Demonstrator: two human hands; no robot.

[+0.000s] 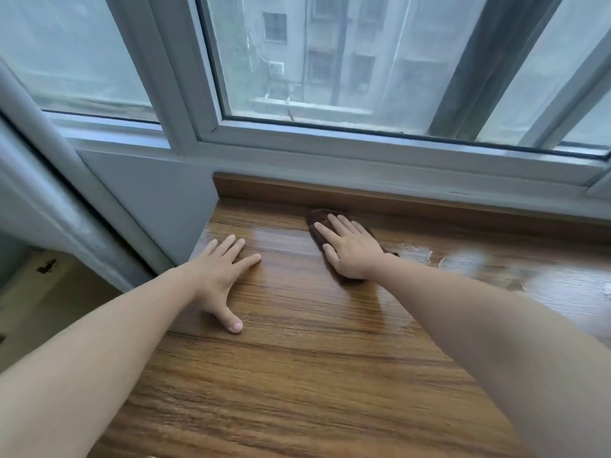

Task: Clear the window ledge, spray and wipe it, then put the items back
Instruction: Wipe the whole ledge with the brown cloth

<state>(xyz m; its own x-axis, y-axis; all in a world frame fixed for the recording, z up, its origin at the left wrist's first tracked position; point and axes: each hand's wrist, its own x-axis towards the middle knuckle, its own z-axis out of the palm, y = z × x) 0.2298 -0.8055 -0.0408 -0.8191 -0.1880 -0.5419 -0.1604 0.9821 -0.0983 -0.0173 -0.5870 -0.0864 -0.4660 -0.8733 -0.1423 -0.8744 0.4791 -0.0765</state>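
Observation:
The wooden window ledge (297, 342) fills the lower half of the view, bare of items. A dark brown cloth (319, 218) lies on it near the back, close to the raised wooden strip under the window. My right hand (350, 249) presses flat on the cloth with straight fingers and covers most of it. My left hand (220, 274) rests flat on the bare wood to the left, fingers spread, near the ledge's left end.
Wet, shiny patches and worn whitish spots (416, 252) mark the ledge to the right of the cloth. A grey wall (158, 200) closes the ledge's left end. The white window frame (330, 143) runs along the back. The floor (49, 302) lies low at left.

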